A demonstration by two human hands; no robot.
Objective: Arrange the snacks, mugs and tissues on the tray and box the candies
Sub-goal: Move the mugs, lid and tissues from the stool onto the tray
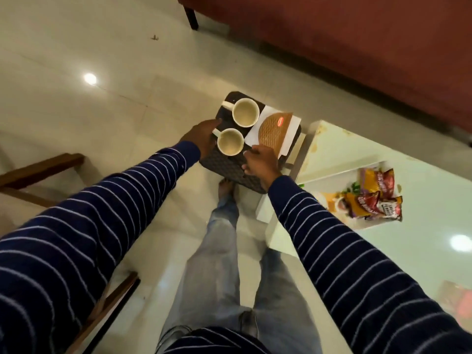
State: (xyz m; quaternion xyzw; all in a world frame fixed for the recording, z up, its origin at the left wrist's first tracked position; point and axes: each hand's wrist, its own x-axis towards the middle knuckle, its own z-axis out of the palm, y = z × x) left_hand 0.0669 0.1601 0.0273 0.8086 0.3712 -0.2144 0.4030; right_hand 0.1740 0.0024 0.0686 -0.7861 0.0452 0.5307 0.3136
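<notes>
I see red sofa (357,47) along top, white table (383,162) at right with snack packets (375,198) lying on it. Dark woven tray (229,167) held out over floor, beside table edge. On tray: tan fan-shaped pack (274,131) on white tissues (293,123), two cream mugs (245,112) (230,141) side by side. Left hand (201,136) grips tray's left edge; right hand (260,162) curls over near edge.
</notes>
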